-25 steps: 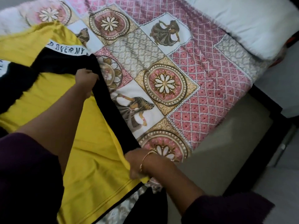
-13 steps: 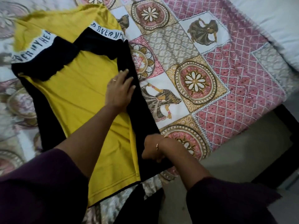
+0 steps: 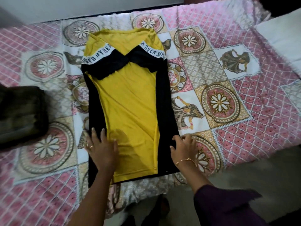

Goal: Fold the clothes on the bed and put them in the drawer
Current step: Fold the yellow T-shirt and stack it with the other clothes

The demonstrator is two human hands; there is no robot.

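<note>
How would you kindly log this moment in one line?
stage: folding | yellow-and-black shirt: flat on bedspread | left hand: pressing hem | right hand: at side edge

A patchwork bedspread (image 3: 236,98) is stretching right across the bed, showing pink lattice squares, round flower medallions and white panels with dancing figures. A white pillow (image 3: 283,35) is lying at the upper right corner. A pale wall (image 3: 81,7) is running along the far edge, and grey floor (image 3: 254,173) is showing beside the bed at lower right.

Purple sleeve (image 3: 228,207) — gold bangle (image 3: 185,161), 1 finger ring (image 3: 91,146).
</note>
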